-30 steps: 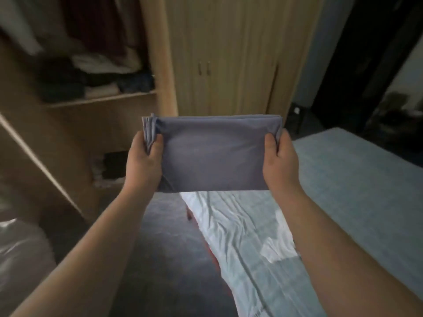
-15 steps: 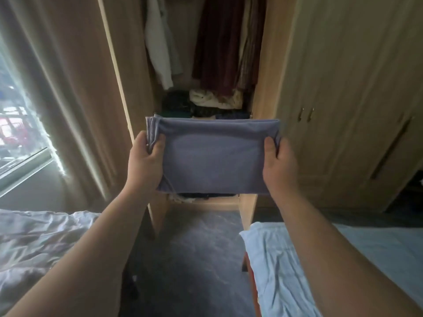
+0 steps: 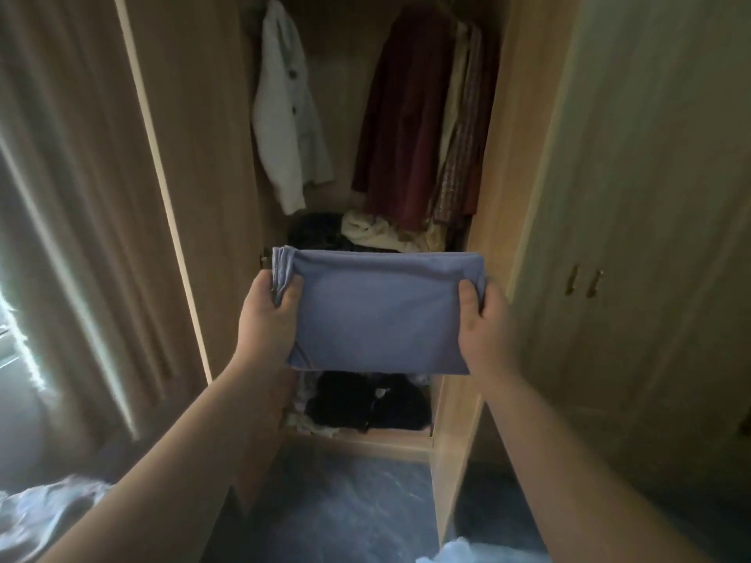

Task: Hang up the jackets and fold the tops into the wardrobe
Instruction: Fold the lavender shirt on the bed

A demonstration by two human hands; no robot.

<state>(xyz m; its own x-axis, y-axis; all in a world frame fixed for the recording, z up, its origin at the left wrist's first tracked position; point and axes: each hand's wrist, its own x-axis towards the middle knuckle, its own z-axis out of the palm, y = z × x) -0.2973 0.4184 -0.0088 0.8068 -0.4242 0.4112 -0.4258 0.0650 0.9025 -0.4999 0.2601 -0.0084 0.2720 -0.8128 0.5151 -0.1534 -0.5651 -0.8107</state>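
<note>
Both hands grasp a folded blue top (image 3: 380, 310) in front of the open wardrobe (image 3: 483, 197), the left hand (image 3: 268, 319) pinching its left edge and the right hand (image 3: 483, 319) its right. Inside, a white jacket (image 3: 284, 128) and a dark red garment (image 3: 406, 123) hang, above a shelf of crumpled pale and dark clothes (image 3: 365, 231). The bottom compartment holds what looks like a dark heap of clothing (image 3: 365, 404).

No legible text, label, brand, number or sign is found on any surface in the head view; none is shown on the garments or the wardrobe panels.
</note>
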